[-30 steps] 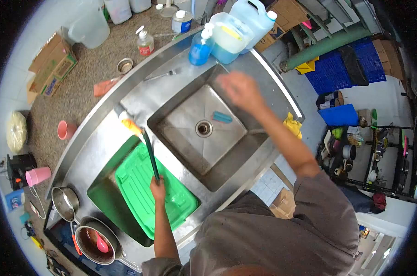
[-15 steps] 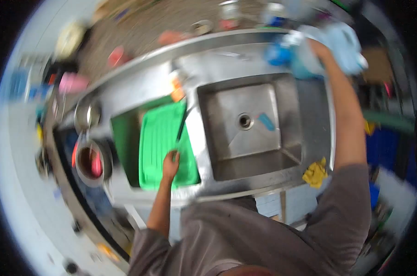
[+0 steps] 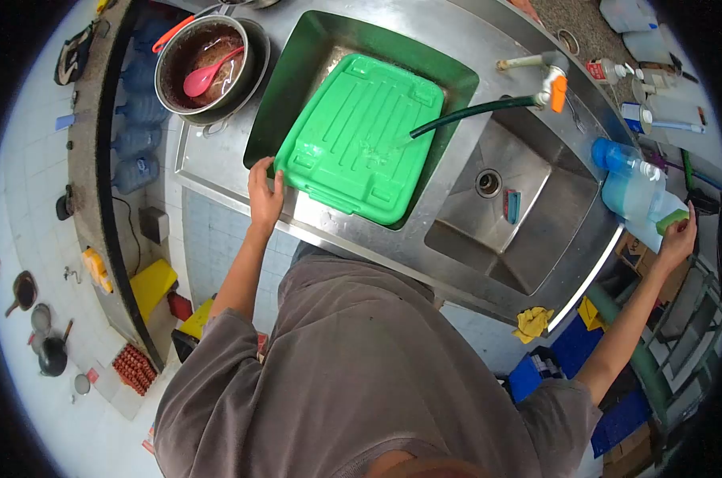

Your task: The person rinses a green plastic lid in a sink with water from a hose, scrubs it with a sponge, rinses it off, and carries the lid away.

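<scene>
Green lid (image 3: 359,143) could slip, wet from the hose (image 3: 474,112), left hand (image 3: 266,193) spread at its corner, right hand (image 3: 679,239) pinching a sponge (image 3: 671,221)!

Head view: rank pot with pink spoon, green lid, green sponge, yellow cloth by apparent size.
1. Green lid
2. Pot
3. Yellow cloth
4. Sponge, as it shows; the right hand partly covers it.

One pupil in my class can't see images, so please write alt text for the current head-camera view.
A person's left hand is at the corner of a green lid in a steel sink, with water running from a hose onto the lid. The right hand, stretched out, holds a green sponge near a plastic jug.
</scene>
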The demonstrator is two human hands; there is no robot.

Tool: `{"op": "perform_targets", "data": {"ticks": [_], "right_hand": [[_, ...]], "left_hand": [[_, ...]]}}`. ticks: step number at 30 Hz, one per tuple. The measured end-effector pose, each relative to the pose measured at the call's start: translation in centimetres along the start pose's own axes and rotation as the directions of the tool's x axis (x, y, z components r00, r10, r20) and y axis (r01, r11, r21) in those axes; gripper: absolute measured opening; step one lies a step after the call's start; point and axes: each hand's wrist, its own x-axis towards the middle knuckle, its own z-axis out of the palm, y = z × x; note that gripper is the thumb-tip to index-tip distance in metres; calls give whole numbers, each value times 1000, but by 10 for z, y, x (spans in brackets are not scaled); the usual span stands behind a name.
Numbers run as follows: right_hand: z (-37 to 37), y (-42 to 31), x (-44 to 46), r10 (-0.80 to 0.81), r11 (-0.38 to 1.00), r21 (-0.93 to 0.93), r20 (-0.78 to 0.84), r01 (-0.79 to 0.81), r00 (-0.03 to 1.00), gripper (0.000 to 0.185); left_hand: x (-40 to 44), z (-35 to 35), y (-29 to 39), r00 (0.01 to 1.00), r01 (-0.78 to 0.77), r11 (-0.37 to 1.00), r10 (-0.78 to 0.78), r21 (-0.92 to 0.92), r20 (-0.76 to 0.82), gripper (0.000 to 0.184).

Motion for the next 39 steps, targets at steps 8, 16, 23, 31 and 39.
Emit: {"op": "perform_targets", "data": {"ticks": [8,16,23,31,39], "right_hand": [[-76,-331,-50,179,764,586,208,-269,962,35],[122,-660,-215,-185,182,591,806,-786,563,50],[135,-725,-272,-423,725,673,601,-145,678,53],[309,-770,-224,-440,790,602,689,-116,576,70],[137,-730,-273,-821,403,910,407,-99,401,66]], "left_hand": [[20,0,-37,953,-116,993,114,-9,281,77],[31,15,-45,942,38,997,-57,63,332,66],[30,19,-47,947,-30,993,-8,115,321,62],[28,20,-45,955,-29,993,-7,118,298,64],[24,22,-47,961,-28,995,1,94,277,63]]}}
